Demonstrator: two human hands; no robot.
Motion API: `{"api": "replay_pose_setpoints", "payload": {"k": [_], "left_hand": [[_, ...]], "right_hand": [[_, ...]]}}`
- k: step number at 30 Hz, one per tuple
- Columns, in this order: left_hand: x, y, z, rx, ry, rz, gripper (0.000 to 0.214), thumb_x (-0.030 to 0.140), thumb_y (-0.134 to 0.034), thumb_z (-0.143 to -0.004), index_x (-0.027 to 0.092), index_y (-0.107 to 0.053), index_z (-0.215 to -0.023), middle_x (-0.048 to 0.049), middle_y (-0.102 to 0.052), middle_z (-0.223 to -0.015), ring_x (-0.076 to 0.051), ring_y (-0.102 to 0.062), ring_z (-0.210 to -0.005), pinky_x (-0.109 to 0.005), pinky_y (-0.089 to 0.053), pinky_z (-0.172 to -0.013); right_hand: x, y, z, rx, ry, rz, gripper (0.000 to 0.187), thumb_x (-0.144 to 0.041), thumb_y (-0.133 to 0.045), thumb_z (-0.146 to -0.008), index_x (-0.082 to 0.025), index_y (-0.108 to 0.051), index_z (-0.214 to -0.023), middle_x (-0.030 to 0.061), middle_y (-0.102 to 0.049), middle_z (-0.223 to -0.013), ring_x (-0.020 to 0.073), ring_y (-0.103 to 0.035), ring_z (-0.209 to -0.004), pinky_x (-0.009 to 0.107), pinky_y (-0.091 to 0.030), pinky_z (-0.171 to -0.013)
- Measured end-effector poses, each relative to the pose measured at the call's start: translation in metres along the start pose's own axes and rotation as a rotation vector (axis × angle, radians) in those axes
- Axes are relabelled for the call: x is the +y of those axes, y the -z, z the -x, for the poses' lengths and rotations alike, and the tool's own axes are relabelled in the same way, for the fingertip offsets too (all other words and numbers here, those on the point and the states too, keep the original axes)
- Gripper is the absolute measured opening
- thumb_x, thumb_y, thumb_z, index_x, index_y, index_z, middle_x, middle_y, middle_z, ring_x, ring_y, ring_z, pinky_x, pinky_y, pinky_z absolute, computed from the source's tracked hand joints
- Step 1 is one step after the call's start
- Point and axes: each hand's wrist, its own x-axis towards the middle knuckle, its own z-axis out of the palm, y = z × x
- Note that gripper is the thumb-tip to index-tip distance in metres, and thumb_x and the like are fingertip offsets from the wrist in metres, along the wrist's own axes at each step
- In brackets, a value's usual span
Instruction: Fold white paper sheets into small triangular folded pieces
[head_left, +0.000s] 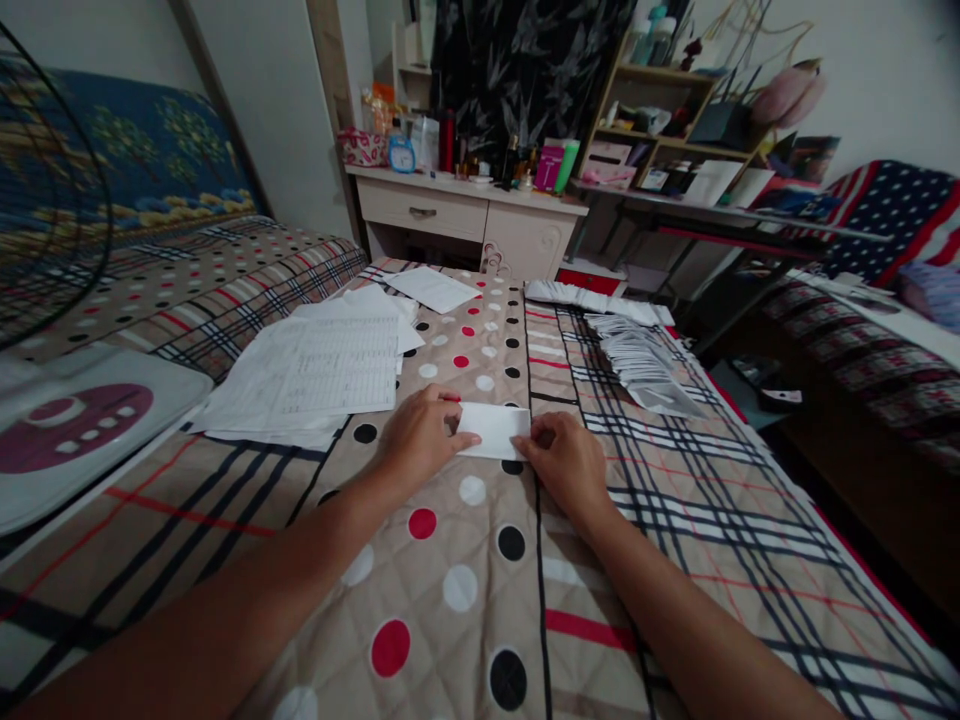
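Observation:
A small white rectangle of paper [492, 430], seemingly folded, is held level between my two hands just over the bedspread [442, 520]. My left hand [426, 432] pinches its left end, thumb on top. At the right end, my right hand [564, 455] grips it between thumb and curled fingers. To the left lies a pile of printed sheets [330, 365], with lined tables visible on the top one. Beyond my hands is another white sheet [433, 288]. On the right, a fanned row of folded papers [637, 360] rests on the plaid part of the bedspread.
A white strip-like stack [592, 300] lies behind the fanned row. At far left are a white appliance with a purple panel [82, 430] and a fan guard [105, 200]. A dresser [427, 205] stands past the bed's far end, a shelved desk [667, 190] to its right.

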Motion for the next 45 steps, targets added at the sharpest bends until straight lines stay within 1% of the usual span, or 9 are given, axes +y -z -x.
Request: {"api": "replay_pose_setpoints", "payload": {"k": [5,8,11,15,20,28,34,40,45], "left_hand": [[-0.006,-0.004,-0.001,0.025,0.048,0.158,0.019,0.034,-0.080,-0.065,0.020,-0.070,-0.074,-0.0068,-0.061,-0.121,-0.024,-0.059,-0.103,-0.036,-0.046,-0.090],[-0.003,-0.003,-0.002,-0.008,0.129,0.395,0.021,0.034,-0.077,-0.067,0.018,-0.071,-0.078,-0.0066,-0.069,-0.099,-0.020,-0.063,-0.086,-0.031,-0.049,-0.076],[0.002,-0.001,-0.001,-0.027,0.207,0.648,0.023,0.037,-0.074,-0.069,0.016,-0.069,-0.075,-0.0033,-0.068,-0.075,-0.015,-0.060,-0.067,-0.027,-0.048,-0.064],[0.005,0.001,0.001,0.014,0.223,0.723,0.031,0.043,-0.075,-0.066,0.015,-0.064,-0.063,-0.0002,-0.062,-0.063,-0.012,-0.054,-0.059,-0.023,-0.043,-0.057],[0.004,0.001,0.003,-0.024,0.221,0.694,0.027,0.039,-0.074,-0.068,0.014,-0.066,-0.063,-0.0004,-0.062,-0.062,-0.012,-0.055,-0.059,-0.023,-0.043,-0.056],[0.003,0.001,0.003,0.075,0.189,0.831,0.021,0.035,-0.072,-0.074,0.015,-0.074,-0.080,-0.0047,-0.069,-0.093,-0.015,-0.062,-0.082,-0.024,-0.049,-0.070],[0.003,0.003,0.003,0.076,0.243,0.851,0.018,0.032,-0.076,-0.069,0.014,-0.072,-0.070,-0.0016,-0.066,-0.074,-0.012,-0.058,-0.068,-0.021,-0.046,-0.060],[0.003,0.002,0.005,0.057,0.242,0.796,0.021,0.033,-0.075,-0.069,0.013,-0.072,-0.070,-0.0015,-0.065,-0.067,-0.012,-0.056,-0.063,-0.022,-0.044,-0.057],[0.003,0.002,0.006,0.044,0.201,0.746,0.020,0.032,-0.073,-0.073,0.013,-0.072,-0.068,-0.0007,-0.063,-0.065,-0.011,-0.053,-0.060,-0.022,-0.040,-0.055]], "right_hand": [[0.005,-0.005,0.001,-0.029,-0.143,-0.353,0.024,-0.040,-0.073,-0.067,-0.021,-0.059,-0.064,-0.0016,-0.060,-0.058,0.0143,-0.052,-0.053,0.025,-0.033,-0.051],[0.007,-0.008,0.001,-0.020,-0.201,-0.728,0.032,-0.041,-0.079,-0.060,-0.019,-0.056,-0.063,-0.0015,-0.059,-0.058,0.0129,-0.051,-0.052,0.025,-0.037,-0.050],[0.006,-0.007,0.001,-0.021,-0.228,-0.927,0.037,-0.038,-0.085,-0.052,-0.018,-0.055,-0.061,-0.0023,-0.056,-0.057,0.0109,-0.048,-0.050,0.024,-0.037,-0.048],[0.002,-0.004,0.002,-0.019,-0.192,-0.994,0.035,-0.041,-0.083,-0.056,-0.017,-0.058,-0.062,-0.0022,-0.055,-0.056,0.0099,-0.046,-0.051,0.022,-0.035,-0.046],[-0.001,-0.001,0.006,-0.028,-0.177,-1.122,0.027,-0.042,-0.077,-0.066,-0.017,-0.067,-0.073,0.0005,-0.065,-0.070,0.0118,-0.054,-0.059,0.022,-0.041,-0.054],[-0.001,-0.002,0.007,-0.060,-0.222,-1.096,0.027,-0.036,-0.081,-0.062,-0.015,-0.062,-0.059,-0.0009,-0.057,-0.059,0.0104,-0.048,-0.055,0.023,-0.037,-0.052],[-0.001,-0.001,0.005,-0.007,-0.238,-1.164,0.027,-0.030,-0.085,-0.054,-0.017,-0.061,-0.057,0.0008,-0.063,-0.068,0.0125,-0.055,-0.062,0.025,-0.044,-0.058],[0.001,-0.002,0.006,-0.008,-0.304,-1.251,0.023,-0.032,-0.084,-0.057,-0.018,-0.066,-0.062,0.0001,-0.064,-0.066,0.0129,-0.055,-0.061,0.024,-0.043,-0.057],[0.002,-0.003,0.006,0.044,-0.272,-1.256,0.019,-0.029,-0.082,-0.059,-0.018,-0.067,-0.058,0.0025,-0.069,-0.078,0.0146,-0.058,-0.068,0.026,-0.045,-0.062]]}}
